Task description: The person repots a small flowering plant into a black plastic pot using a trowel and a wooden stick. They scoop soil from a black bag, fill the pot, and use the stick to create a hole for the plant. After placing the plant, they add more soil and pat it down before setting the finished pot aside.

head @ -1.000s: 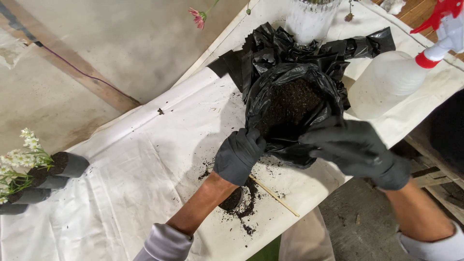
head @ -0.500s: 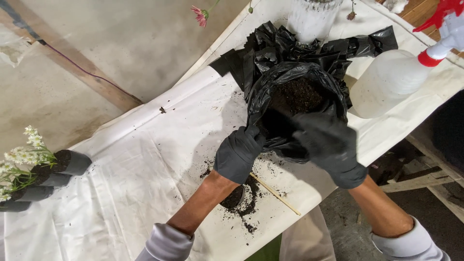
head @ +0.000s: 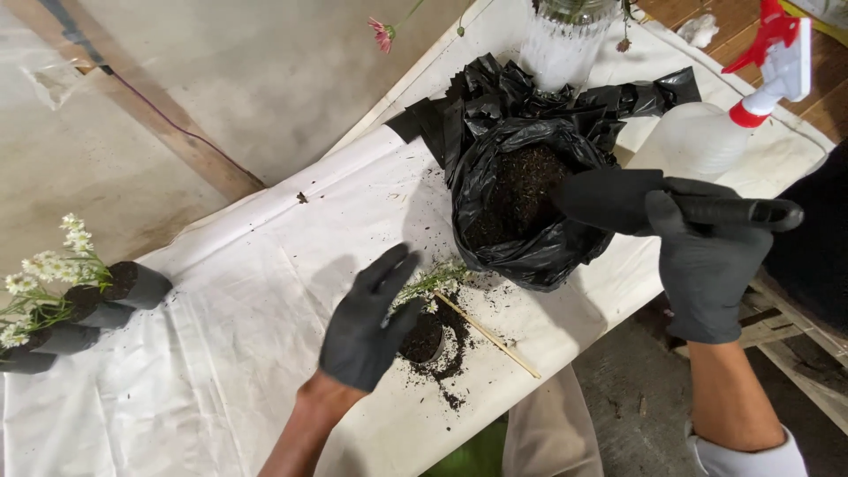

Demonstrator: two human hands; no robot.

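My right hand [head: 707, 261], in a black glove, grips the handle of a black trowel [head: 618, 201] whose blade hovers beside the soil in an open black plastic bag [head: 521, 208]. My left hand [head: 367, 322], also in a black glove, is open with its fingers spread, just left of a small black pot [head: 422, 340] that holds soil and a green sprig [head: 433, 281]. Loose soil lies scattered around the pot. A thin wooden stick [head: 490, 336] rests on the white cloth [head: 221, 353] next to it.
A clear spray bottle [head: 715, 132] with a red and white trigger stands at the right. A glass vase [head: 565, 40] stands behind the bag. Small black pots with white flowers [head: 62, 300] lie at the left. A pink flower [head: 382, 34] shows at the top.
My left hand let go of the bag, moved down-left and opened beside the small pot. My right hand now holds the trowel up beside the bag.
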